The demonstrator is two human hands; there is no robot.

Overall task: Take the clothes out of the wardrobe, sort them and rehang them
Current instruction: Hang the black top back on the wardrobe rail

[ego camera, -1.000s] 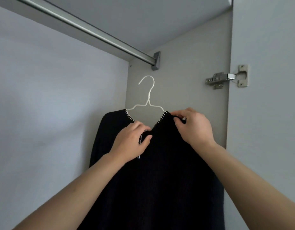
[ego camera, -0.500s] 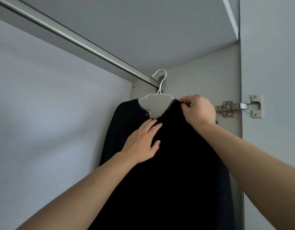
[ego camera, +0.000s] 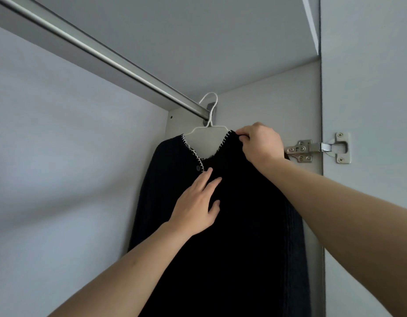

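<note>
A black knit cardigan [ego camera: 239, 236] with white stitching along its neckline hangs on a white wire hanger [ego camera: 209, 124]. The hanger's hook sits over the far right end of the metal wardrobe rail [ego camera: 111, 62]. My right hand [ego camera: 260, 143] pinches the cardigan's right shoulder at the neckline. My left hand [ego camera: 198, 202] lies flat on the cardigan's front just below the top button, fingers spread, gripping nothing.
The wardrobe's back wall [ego camera: 60, 179] fills the left. The side panel [ego camera: 255, 101] stands right behind the hanger. A metal door hinge [ego camera: 319, 147] sticks out at the right beside the open door [ego camera: 367, 88]. The rail to the left is bare.
The hanger rose from below the rail and its hook now sits over the rail's right end. My left hand let go of the neckline and flattened on the front.
</note>
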